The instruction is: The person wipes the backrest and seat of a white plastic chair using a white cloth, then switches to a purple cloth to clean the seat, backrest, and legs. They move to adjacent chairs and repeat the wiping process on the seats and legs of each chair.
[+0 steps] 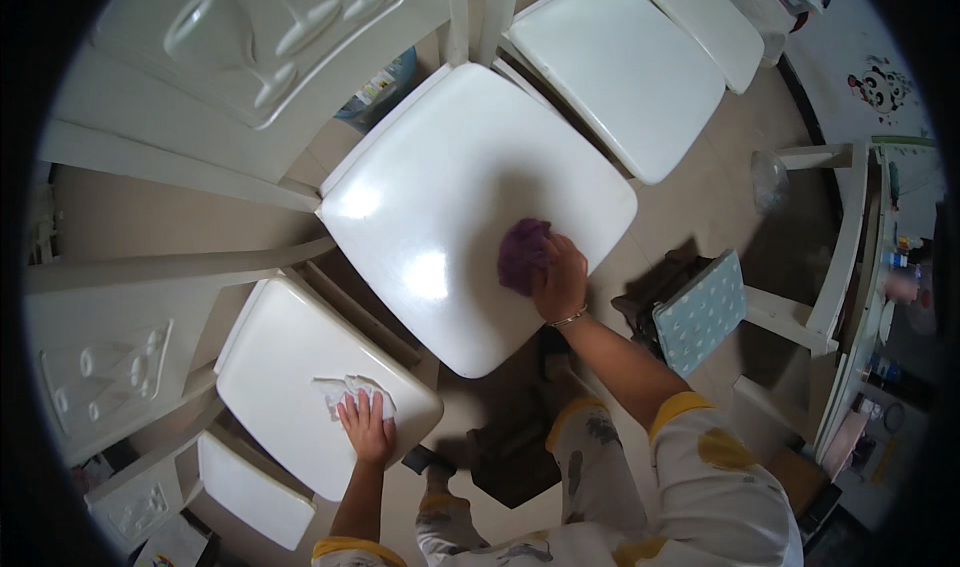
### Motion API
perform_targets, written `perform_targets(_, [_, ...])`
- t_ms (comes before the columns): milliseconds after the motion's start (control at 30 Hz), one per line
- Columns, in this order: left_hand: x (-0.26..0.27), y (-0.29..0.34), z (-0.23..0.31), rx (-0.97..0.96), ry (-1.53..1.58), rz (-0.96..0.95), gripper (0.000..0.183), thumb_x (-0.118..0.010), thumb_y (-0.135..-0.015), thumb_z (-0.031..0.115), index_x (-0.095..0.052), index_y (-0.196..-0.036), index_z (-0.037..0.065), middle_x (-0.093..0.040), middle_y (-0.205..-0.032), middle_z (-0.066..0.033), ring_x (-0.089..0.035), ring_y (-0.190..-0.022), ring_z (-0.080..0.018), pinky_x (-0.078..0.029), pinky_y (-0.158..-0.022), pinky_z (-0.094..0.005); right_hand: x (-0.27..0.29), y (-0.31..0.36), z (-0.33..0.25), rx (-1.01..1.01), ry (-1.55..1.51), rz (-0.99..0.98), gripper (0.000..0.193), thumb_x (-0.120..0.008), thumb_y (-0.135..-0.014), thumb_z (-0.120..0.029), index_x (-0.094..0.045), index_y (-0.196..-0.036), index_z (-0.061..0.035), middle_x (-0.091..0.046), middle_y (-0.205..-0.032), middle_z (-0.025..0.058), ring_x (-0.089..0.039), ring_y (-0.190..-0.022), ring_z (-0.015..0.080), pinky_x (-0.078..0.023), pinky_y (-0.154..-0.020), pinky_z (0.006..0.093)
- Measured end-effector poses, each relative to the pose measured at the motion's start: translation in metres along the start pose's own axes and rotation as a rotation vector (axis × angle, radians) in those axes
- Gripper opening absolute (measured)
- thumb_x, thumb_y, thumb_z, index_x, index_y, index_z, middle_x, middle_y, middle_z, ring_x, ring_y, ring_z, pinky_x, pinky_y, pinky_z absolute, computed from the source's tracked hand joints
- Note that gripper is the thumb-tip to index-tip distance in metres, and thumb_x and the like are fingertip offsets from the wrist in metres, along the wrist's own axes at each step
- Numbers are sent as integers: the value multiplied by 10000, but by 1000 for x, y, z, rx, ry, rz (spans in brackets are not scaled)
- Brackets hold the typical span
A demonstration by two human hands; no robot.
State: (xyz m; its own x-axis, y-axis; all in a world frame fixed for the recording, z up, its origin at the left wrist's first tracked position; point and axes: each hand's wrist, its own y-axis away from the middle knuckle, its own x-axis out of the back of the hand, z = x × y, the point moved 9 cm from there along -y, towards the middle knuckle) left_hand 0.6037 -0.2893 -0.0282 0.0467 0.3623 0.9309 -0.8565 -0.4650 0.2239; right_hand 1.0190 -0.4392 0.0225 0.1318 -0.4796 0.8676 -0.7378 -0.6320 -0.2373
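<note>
Head view: we note the right hand (562,282) curled round a bunched purple cloth (521,255), gripping it against the central white chair seat (420,182), towards its lower right edge. The left hand (370,432) lies with fingers extended and slightly apart on a crumpled white cloth (332,398), atop the lower-left chair seat (282,352). Right of the central seat, we log a low stool with a dotted pale-blue top (702,314).
</note>
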Motion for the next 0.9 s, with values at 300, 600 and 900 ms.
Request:
perform_targets(300, [27, -12, -3, 445, 249, -23, 329, -481, -908, 83, -577, -1221, 60, -552, -1248, -253, -509, -1162, -442, -423, -985, -436, -15, -26, 9, -117, -101, -385, 261, -694, -760, -201, -623, -991, -106, -584, -1158, 72, -488, -1156, 283, -393, -970, 441])
perform_targets(600, [89, -46, 89, 763, 1099, 328, 306, -401, -1008, 197, -560, -1163, -14, -617, -1043, -70, -552, -953, -151, -442, -863, -301, 20, -38, 77, -636, -331, -499, 311, -651, -802, -220, -616, -1029, -10, -657, -962, 214, -618, -914, 390, -503, -811, 433])
perform_targets(900, [119, -86, 116, 718, 1189, 354, 317, -418, -1007, 214, -560, -1183, -7, -611, -1095, -84, -553, -1001, -162, -429, -900, -303, 69, -55, 101, -692, -414, -211, 443, -687, -782, -293, -628, -1128, -23, -659, -1048, 212, -632, -976, 361, -496, -873, 409])
